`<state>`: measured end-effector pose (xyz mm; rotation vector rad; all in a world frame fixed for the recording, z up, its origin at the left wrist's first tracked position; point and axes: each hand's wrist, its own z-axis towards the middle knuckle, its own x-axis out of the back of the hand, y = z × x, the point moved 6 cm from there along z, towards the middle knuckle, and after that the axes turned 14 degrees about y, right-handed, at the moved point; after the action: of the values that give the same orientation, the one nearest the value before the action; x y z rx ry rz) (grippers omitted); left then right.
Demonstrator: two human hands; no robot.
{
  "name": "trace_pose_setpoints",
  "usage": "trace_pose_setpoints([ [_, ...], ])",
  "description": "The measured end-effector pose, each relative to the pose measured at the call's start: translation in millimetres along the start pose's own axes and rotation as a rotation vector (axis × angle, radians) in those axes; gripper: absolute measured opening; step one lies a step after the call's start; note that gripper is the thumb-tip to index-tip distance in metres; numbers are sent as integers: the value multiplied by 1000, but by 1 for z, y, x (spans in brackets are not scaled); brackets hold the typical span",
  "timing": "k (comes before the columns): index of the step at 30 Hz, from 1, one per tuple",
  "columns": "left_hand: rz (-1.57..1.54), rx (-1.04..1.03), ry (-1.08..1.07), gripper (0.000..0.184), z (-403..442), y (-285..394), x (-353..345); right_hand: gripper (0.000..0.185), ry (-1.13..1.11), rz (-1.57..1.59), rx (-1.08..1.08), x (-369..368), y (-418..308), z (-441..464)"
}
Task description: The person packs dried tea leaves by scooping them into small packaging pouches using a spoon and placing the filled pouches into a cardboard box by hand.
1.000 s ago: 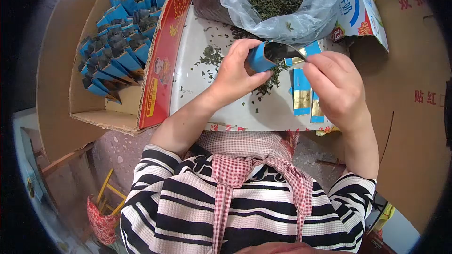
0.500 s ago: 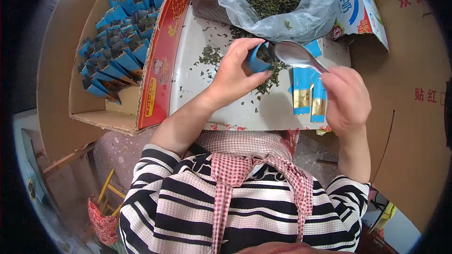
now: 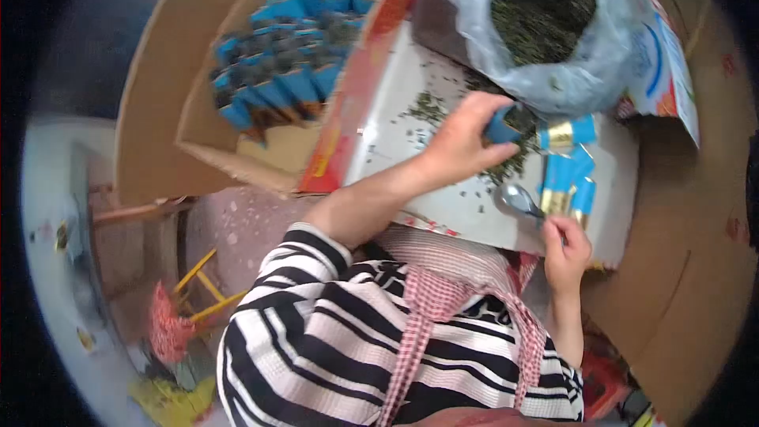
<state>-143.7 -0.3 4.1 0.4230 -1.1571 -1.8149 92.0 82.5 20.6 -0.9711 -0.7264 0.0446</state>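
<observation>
My left hand is wrapped round a small blue packet, its mouth open with dark leaves at the top. Lower right, my right hand grips the handle of a metal spoon, whose bowl is over the white tray surface. Blue and gold packets lie just above the spoon and to its right. Loose leaves are scattered left of my left hand and beneath it. Behind the held packet stands a clear plastic bag of dark green leaves.
At the left, a cardboard box with a red side holds several upright blue packets. A printed milk carton is right of the bag. Brown cardboard borders the right side. A yellow-framed stool stands on the floor, lower left.
The view has shifted and tilted, with some blur. My right hand has drawn the spoon away from the packet, down towards my body. My left hand still holds the packet.
</observation>
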Motion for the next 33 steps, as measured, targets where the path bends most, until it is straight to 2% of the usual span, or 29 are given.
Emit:
trace_pose_setpoints([
  [2, -70, 87, -14, 56, -3, -4, -2, 8, 2, -6, -166, -6, 16, -11],
  [5, -64, 70, -43, 55, -2, 6, -1, 9, 16, -7, -103, -14, 20, -15],
  [7, -69, 34, -29, 54, -1, 12, 0, 9, 1, -10, -151, -17, 28, -20],
  [9, -110, 92, -45, 53, -1, 21, 4, 10, 42, 26, -178, -18, 32, -21],
  [10, -130, 99, -50, 53, -2, 26, 7, 10, 24, 39, -280, -18, 33, -21],
  [12, -143, 106, -49, 53, -4, 41, 19, 10, 24, 69, -260, -21, 34, -21],
  [14, -90, 32, -48, 56, -5, 66, 41, 11, 33, 96, -246, -22, 41, -24],
  [16, -58, -162, -20, 60, -4, 99, 75, 11, 40, 129, -303, -23, 59, -30],
  [18, -12, -261, -3, 65, 0, 125, 113, 12, 48, 143, -266, -25, 59, -31],
  [19, 44, -223, 3, 65, 4, 138, 133, 12, 58, 153, -227, -26, 57, -30],
  [20, 145, -268, 43, 66, 9, 150, 153, 12, 58, 159, -228, -26, 57, -31],
  [21, 212, -231, 133, 63, 8, 154, 172, 12, 55, 145, -211, -26, 56, -30],
  [22, 127, -155, 292, 62, 7, 149, 186, 12, 53, 132, -192, -26, 55, -29],
  [23, 210, -172, 331, 59, 10, 158, 200, 12, 54, 140, -193, -27, 54, -29],
  [25, 99, 33, 486, 56, 7, 150, 215, 12, 53, 123, -154, -28, 51, -29],
  [29, 64, 167, 535, 53, 10, 121, 232, 12, 60, 117, -116, -28, 53, -30],
  [31, 172, 417, 479, 52, 12, 107, 226, 11, 51, 138, -123, -28, 55, -31],
  [33, 264, 338, 462, 54, 12, 94, 226, 10, 65, 171, -156, -28, 50, -29],
])
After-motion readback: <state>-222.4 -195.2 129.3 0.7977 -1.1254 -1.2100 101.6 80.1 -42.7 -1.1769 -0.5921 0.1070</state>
